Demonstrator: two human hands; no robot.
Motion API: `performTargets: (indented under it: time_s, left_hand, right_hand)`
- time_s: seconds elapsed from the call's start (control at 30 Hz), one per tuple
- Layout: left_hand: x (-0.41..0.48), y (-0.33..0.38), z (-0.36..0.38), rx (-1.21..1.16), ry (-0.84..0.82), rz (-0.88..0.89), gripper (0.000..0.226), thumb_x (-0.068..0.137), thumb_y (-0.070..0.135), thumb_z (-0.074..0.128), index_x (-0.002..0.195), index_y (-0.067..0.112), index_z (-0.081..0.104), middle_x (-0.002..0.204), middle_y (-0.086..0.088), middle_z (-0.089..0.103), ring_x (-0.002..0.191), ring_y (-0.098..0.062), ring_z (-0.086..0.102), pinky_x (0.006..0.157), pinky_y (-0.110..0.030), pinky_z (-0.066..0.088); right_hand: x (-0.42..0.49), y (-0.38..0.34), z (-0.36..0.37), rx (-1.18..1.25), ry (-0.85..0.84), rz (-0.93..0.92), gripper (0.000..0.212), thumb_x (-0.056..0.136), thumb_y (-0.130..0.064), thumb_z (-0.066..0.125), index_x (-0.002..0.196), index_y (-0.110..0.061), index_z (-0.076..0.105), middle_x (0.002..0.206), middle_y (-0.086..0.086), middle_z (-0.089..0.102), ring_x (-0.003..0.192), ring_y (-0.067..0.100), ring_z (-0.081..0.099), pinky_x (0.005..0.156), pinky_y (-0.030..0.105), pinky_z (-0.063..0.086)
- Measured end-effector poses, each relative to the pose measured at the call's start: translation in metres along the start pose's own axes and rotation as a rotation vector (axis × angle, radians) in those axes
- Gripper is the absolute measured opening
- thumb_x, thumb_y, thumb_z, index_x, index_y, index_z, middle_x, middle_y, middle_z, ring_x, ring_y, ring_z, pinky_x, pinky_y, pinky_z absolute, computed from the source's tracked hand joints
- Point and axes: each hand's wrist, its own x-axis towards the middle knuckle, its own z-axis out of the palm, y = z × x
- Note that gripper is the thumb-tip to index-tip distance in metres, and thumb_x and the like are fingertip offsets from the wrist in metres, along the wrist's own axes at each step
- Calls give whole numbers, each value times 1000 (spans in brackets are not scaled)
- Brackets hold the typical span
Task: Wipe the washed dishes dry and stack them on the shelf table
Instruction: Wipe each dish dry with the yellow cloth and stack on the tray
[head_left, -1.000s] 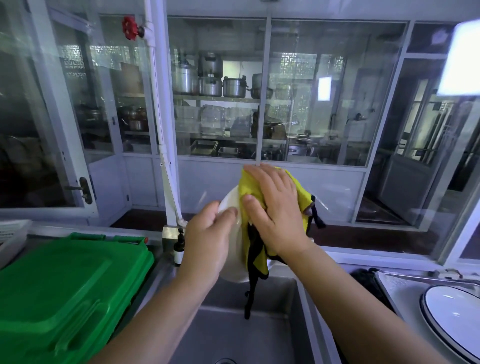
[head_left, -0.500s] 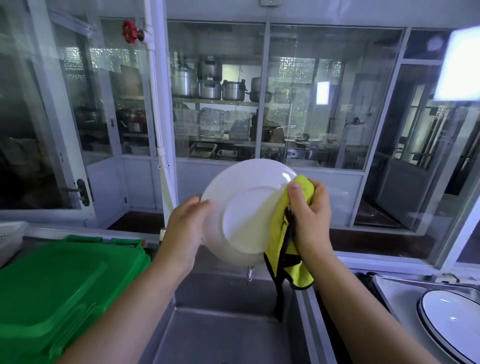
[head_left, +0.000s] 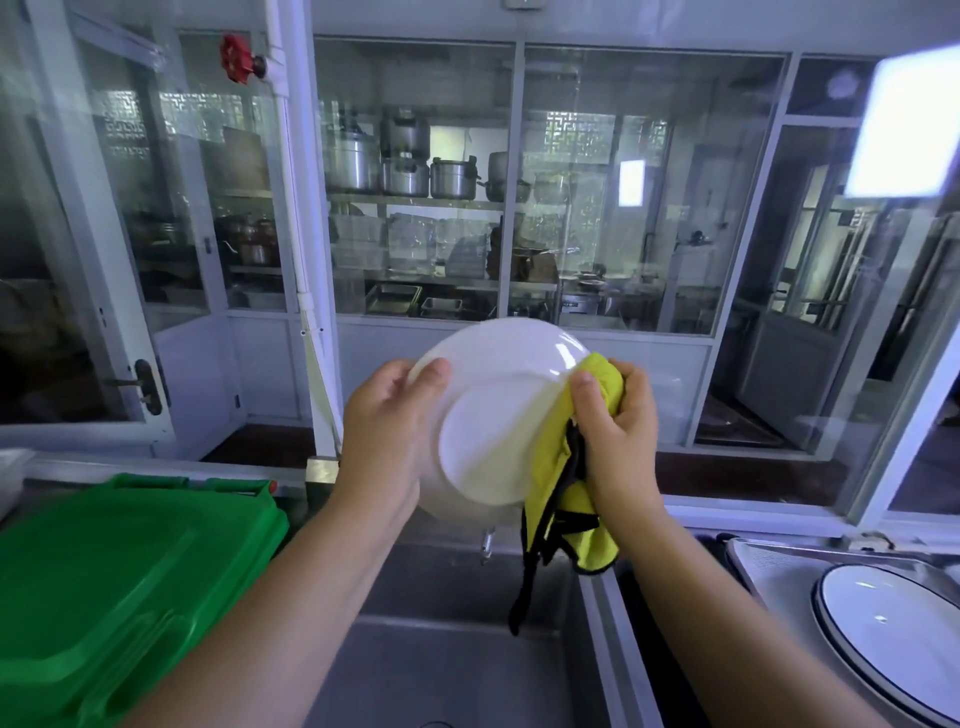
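Observation:
I hold a white plate (head_left: 493, 415) upright above the sink, its underside facing me. My left hand (head_left: 387, 431) grips its left rim, thumb on the back. My right hand (head_left: 615, 431) clutches a yellow cloth with black trim (head_left: 553, 467) against the plate's right rim; the cloth's lower end and a black strap hang down over the sink. A white plate with a dark rim (head_left: 893, 639) lies on a metal tray (head_left: 769, 566) at the lower right.
A steel sink (head_left: 447, 654) lies below my hands, a small tap (head_left: 485, 543) at its back wall. A green plastic lid (head_left: 114, 587) covers the left counter. Glass partition windows (head_left: 519, 182) stand just behind the sink, with pots on shelves beyond.
The plate turned from edge-on to underside facing me. My right hand slid with the cloth from the plate's face to its right rim. In the last half second little moved.

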Motion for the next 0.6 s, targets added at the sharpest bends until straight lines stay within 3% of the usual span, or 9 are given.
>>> performTargets:
  time_s: [0.1, 0.17, 0.3, 0.4, 0.5, 0.6]
  left_hand:
    - [-4, -6, 10, -208, 93, -110, 29, 94, 22, 59, 67, 17, 50, 70, 1, 64, 71, -18, 59, 67, -31, 46]
    - [-8, -15, 14, -279, 71, -188, 22, 96, 23, 55, 75, 17, 53, 75, 3, 66, 76, -18, 60, 69, -33, 46]
    - [-7, -29, 14, -79, -20, -307, 17, 95, 23, 52, 79, 18, 52, 78, 3, 59, 74, -17, 52, 64, -30, 35]
    - [3, -14, 20, 172, -180, -137, 20, 93, 26, 57, 77, 13, 56, 70, 5, 57, 68, -14, 50, 61, -29, 34]
    - [5, -2, 36, 520, -373, 60, 17, 91, 26, 61, 78, 14, 61, 66, 5, 58, 61, -11, 51, 60, -27, 37]
    - [-3, -12, 48, 491, -395, 17, 25, 90, 23, 63, 68, 14, 53, 61, 2, 53, 57, -14, 46, 57, -28, 33]
  right_hand:
    - [-14, 13, 2, 185, 118, 170, 12, 97, -31, 54, 94, -21, 50, 79, -5, 54, 71, 9, 55, 72, 34, 48]
    - [-17, 16, -1, 255, 182, 221, 14, 96, -31, 55, 95, -19, 50, 79, -2, 54, 71, 11, 54, 70, 34, 48]
    - [-2, 10, -25, 71, 165, 96, 14, 91, -27, 64, 91, -21, 51, 80, -3, 56, 70, 9, 55, 71, 36, 48]
    - [8, 5, -43, -124, 5, -20, 18, 87, -25, 70, 92, -26, 52, 79, -6, 59, 67, 4, 56, 67, 30, 49]
    - [14, 5, -57, -290, -129, -102, 25, 79, -37, 72, 92, -30, 51, 77, -8, 61, 69, 8, 58, 67, 34, 50]
    - [19, 8, -72, -341, -181, -125, 28, 74, -40, 72, 91, -31, 52, 72, -9, 60, 66, 10, 57, 65, 38, 52]
